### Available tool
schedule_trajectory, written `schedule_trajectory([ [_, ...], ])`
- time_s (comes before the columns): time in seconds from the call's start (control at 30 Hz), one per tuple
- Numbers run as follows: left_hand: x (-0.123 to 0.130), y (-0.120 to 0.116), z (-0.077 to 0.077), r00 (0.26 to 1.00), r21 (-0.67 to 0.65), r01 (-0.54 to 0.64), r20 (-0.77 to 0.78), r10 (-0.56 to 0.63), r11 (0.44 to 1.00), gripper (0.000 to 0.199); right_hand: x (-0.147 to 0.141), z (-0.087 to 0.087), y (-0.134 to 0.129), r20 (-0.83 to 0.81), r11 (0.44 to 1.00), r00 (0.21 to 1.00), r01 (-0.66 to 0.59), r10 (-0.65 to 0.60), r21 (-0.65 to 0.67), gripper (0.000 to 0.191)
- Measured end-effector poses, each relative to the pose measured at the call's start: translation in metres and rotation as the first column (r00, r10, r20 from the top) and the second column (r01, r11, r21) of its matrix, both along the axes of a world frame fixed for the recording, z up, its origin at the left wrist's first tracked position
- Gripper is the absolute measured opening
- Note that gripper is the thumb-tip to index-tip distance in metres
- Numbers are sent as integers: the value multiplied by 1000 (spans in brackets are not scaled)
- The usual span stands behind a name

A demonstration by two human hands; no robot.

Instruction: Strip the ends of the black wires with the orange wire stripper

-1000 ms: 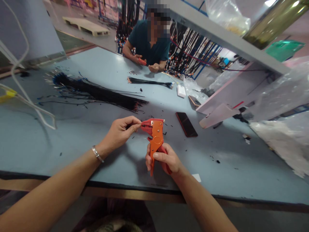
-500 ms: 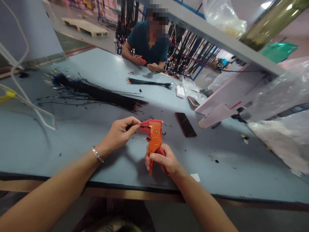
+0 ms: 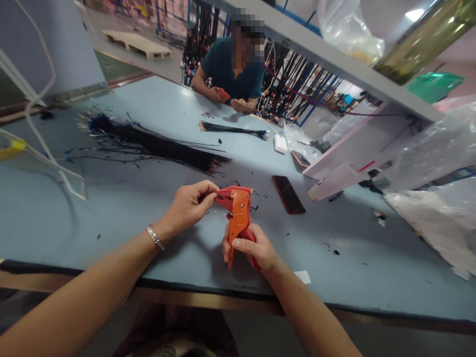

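An orange and red hand tool [image 3: 239, 213] stands upright in my right hand [image 3: 255, 246], whose fingers wrap round its handles. At the tool's red jaws, my left hand [image 3: 193, 204] pinches with thumb and forefinger; whatever is between the fingertips is too small to make out. Beyond my hands, a thick bundle of black wires [image 3: 148, 141] lies across the table, with blue ends at the left and reddish ends at the right. Small dark scraps are scattered round the tool.
Across the table [image 3: 122, 198] sits a person [image 3: 234, 67] holding a red tool. A smaller wire bundle [image 3: 234, 129], a white box [image 3: 280, 144] and a dark phone [image 3: 288, 194] lie beyond my hands. A shelf [image 3: 334, 59] and plastic bags [image 3: 435, 144] are at the right.
The whole view has shifted slightly, with the table items now a little further right and lower. Both hands keep nearly the same pose at the tool.
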State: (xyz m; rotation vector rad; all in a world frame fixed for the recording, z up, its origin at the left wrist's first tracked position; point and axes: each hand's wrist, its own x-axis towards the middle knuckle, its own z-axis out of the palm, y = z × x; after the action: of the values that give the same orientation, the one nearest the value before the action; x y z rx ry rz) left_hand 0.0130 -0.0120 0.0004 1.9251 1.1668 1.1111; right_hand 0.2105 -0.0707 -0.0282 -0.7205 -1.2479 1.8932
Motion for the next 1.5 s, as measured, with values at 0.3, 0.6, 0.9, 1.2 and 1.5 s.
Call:
schedule_trajectory([
  [0.3, 0, 0, 2, 1000, -8, -17, 15, 17, 1000, 25, 6, -1, 3, -53, 997, 997, 55, -58, -50, 31],
  [0.6, 0, 0, 2, 1000, -17, -12, 14, 12, 1000, 25, 4, -1, 1, 6, 997, 998, 66, -66, -30, 32],
  [0.9, -1, 0, 2, 1000, 14, -15, 5, 15, 1000, 24, 3, -2, 1, 45, 998, 997, 66, -67, 25, 29],
  [1.2, -1, 0, -2, 999, 54, -20, -26, 21, 998, 24, 3, -1, 1, 46, 997, 996, 76, -77, 25, 27],
  [1.5, -2, 0, -4, 998, 104, -25, -59, 31, 994, 22, 0, 0, -1, 151, 993, 983, 99, -108, 66, 34],
])
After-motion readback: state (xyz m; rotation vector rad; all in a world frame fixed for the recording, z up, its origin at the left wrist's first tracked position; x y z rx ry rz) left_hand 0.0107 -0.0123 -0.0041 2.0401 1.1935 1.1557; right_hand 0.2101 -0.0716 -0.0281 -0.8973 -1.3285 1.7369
